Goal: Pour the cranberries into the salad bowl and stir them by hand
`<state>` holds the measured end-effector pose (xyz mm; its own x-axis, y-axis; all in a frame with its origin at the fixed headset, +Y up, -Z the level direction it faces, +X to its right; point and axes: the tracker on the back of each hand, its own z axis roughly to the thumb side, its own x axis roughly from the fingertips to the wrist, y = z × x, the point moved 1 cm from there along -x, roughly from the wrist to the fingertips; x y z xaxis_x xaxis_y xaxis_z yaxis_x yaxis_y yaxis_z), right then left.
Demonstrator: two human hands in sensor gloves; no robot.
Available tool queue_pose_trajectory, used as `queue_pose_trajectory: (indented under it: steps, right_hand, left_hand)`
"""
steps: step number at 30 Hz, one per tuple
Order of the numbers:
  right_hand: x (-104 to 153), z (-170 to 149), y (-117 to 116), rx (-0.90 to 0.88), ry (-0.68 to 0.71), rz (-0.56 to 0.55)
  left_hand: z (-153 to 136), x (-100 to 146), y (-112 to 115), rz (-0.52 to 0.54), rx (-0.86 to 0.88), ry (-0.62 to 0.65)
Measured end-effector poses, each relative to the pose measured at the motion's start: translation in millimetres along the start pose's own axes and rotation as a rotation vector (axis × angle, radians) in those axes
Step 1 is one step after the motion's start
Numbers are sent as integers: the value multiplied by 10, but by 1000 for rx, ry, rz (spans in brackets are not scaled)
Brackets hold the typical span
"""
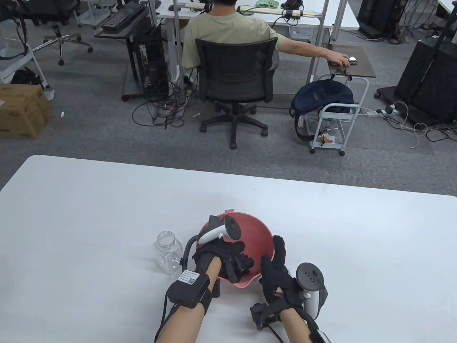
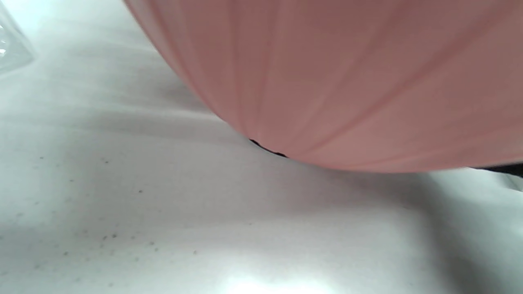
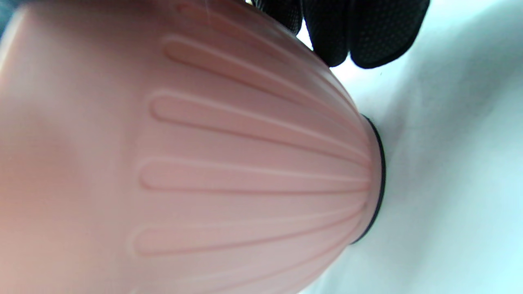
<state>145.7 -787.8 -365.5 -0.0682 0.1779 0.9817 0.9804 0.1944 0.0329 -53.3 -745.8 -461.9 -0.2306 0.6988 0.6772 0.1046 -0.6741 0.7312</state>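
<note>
I judge this the stirring step: the jar [image 1: 167, 255] stands upright, lidless and looks empty, so the pouring seems done. The bowl [image 1: 259, 239] sits near the table's [image 1: 107, 214] near edge, about midway along it, with the jar just beside it on my left. It is pink plastic, ribbed on the outside, with a dark ring under its base, and it looks tipped a little toward me. My left hand [image 1: 232, 259] reaches over the near rim into the bowl, fingers [image 1: 246, 262] curled down among whatever lies at the bottom; I cannot make out the cranberries or tell whether I pinch any. My right hand [image 1: 276, 275] cups the bowl's right side from outside, thumb at the near rim and fingers wrapped round the wall, steadying it. Next I should sweep my left fingers round the bottom, gently, while the right keeps the bowl from sliding or tipping.
</note>
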Motion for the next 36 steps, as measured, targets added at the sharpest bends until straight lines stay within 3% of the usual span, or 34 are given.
queue_pose_trajectory:
  steps: [16,36]
  right_hand:
    - [-1,-2,2,3,2,-1]
    - [-4,-3,4,7,2,-3]
  left_hand:
    - [-7,-19,14,-15,-38,-26]
    - [12,-20,-9,36,13,96]
